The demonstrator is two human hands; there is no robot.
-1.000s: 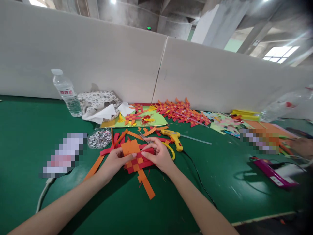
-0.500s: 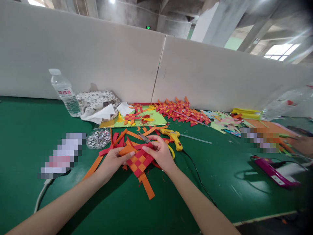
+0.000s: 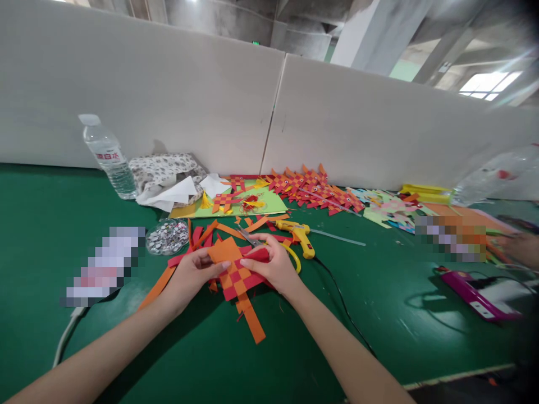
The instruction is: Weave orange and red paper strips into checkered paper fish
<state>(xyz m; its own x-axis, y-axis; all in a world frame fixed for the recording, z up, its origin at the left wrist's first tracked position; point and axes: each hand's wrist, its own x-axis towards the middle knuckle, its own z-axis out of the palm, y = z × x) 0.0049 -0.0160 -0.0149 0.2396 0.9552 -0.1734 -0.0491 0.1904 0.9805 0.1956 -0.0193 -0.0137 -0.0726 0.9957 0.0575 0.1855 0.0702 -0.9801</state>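
Woven red-and-orange paper (image 3: 236, 276) is held in both hands just above the green table (image 3: 202, 359), in front of the heap of loose strips (image 3: 206, 235). The left hand (image 3: 191, 275) pinches its orange left part, thumb lying on top and the fingers curled behind; how those hidden fingers press cannot be told. The right hand (image 3: 278, 266) pinches the red right side, its thumb on the checkered weave and its forefinger bent above; the tips behind the paper are hidden. The two thumbs are near each other but apart. An orange strip (image 3: 252, 322) reaches out below the weave toward the wearer.

Scissors (image 3: 249, 236) lie just beyond the right hand, blades pointing away to the left. Past them is a yellow glue gun (image 3: 300, 233) with its black cord trailing toward the near edge. A round dish of toy eyes (image 3: 167, 237) lies left of the strips. Farther back, a pile of woven paper fish (image 3: 311, 188) rests against the white partition (image 3: 357, 123), beside a light green sheet (image 3: 269, 199). At far right, another person's hand (image 3: 524, 249) shows blurred.
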